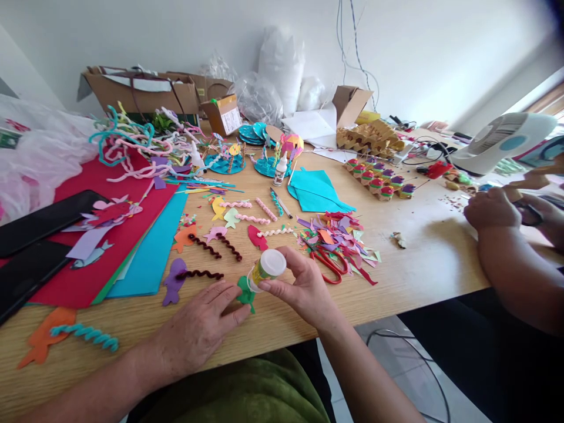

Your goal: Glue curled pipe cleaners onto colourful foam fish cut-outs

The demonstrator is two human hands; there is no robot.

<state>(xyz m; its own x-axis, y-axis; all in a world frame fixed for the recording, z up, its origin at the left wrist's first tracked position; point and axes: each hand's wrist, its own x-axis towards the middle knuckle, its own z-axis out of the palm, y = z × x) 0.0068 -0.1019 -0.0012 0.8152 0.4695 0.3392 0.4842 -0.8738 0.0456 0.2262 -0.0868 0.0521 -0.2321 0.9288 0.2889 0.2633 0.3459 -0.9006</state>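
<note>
My right hand [304,288] is closed around a glue stick [269,267] with a yellow label and a white base, tilted over a green paper fish [245,292]. The stick's far end meets the fish, though the contact itself is hidden. My left hand [205,323] lies on the table with fingers stretched out, its fingertips at the fish's left edge. Beyond it sits a purple paper fish [174,281] with a dark brown twisted pipe cleaner [202,274]. An orange paper fish [48,332] with a turquoise pipe cleaner [90,335] lies at the near left.
Red-handled scissors [328,264] rest by paper scraps [337,232]. A white glue bottle [281,170] stands behind several more fish. Coloured sheets [145,252] cover the left, while painted egg-carton cups [381,178] and a fan [506,141] are at right. Another person's hands [493,208] work there.
</note>
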